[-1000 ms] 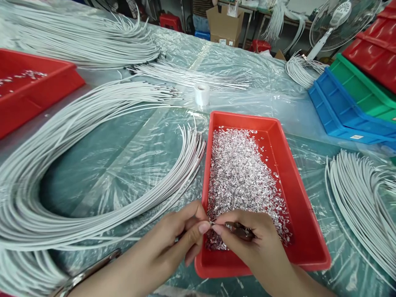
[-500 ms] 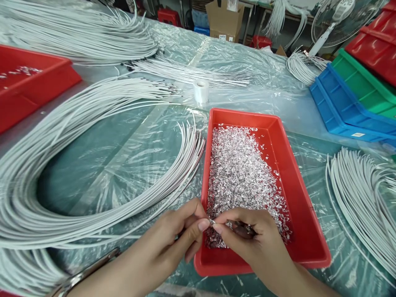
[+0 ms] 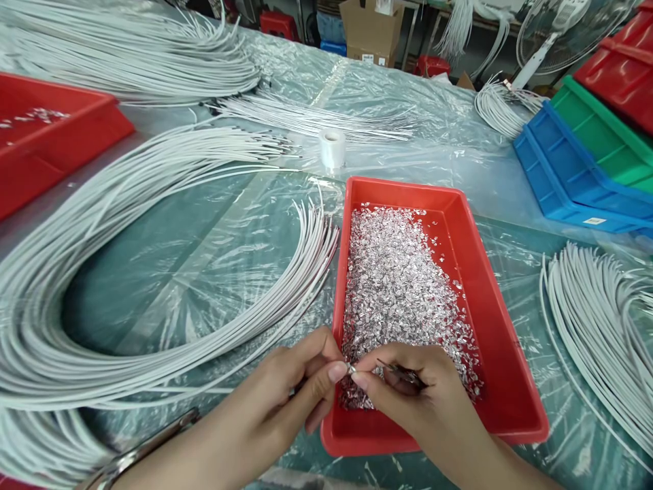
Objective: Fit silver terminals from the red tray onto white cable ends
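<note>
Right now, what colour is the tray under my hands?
The tray is red, with a heap of shiny silver bits inside it. It shows best in the head view.

Near tray (image 3: 503, 320): plain red. Metal bits (image 3: 398, 286) in it: bright silver, glittery speckle. Small piece (image 3: 351, 368) pinched between left hand (image 3: 286, 401) and right hand (image 3: 423, 401): silver too. Tool (image 3: 403, 376) in right hand: dark brown. Left cable bundle (image 3: 102, 224): white, dark tips at the ends. Right cable bundle (image 3: 586, 313): white. Far tray (image 3: 76, 136): red, a few silver specks inside. Stacked at right: blue bin (image 3: 561, 177), green bin (image 3: 596, 129), red bin (image 3: 622, 68). Tape roll (image 3: 332, 146): white. Bench (image 3: 204, 272): teal-green under clear wrinkled film. Bracelet (image 3: 147, 446): silver. Box (image 3: 370, 30): brown cardboard.
</note>
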`<state>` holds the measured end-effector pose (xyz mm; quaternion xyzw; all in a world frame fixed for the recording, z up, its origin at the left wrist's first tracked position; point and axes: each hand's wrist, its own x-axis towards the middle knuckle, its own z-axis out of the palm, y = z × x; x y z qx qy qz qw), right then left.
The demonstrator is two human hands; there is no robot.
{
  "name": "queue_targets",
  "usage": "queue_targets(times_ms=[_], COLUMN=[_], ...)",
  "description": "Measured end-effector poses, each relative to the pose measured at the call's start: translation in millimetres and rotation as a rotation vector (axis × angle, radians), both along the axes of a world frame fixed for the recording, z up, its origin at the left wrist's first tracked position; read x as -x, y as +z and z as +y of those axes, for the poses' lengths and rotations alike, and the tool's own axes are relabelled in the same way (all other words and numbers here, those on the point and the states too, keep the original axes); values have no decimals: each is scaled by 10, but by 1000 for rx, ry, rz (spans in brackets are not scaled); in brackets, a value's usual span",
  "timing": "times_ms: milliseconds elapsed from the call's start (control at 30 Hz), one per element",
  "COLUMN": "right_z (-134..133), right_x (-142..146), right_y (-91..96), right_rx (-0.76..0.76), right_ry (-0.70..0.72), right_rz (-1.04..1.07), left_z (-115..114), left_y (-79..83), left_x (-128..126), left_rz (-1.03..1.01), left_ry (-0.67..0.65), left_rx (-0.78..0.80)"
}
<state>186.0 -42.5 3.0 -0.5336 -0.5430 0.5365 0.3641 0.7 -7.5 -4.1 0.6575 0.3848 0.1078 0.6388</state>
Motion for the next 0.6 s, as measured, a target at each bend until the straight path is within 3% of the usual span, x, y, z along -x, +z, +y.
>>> queue_targets(times_ms=[467, 600], right_z=[18, 7], right_x=[-12, -36], right_y=[36, 26], right_rx=[114, 160], right_ry=[12, 47], right_rz=[100, 152], left_z=[-18, -14], left_y=[6, 3], left_x=[16, 0], left_rz=[32, 23], left_ry=[-4, 63], left_rx=[-44, -96])
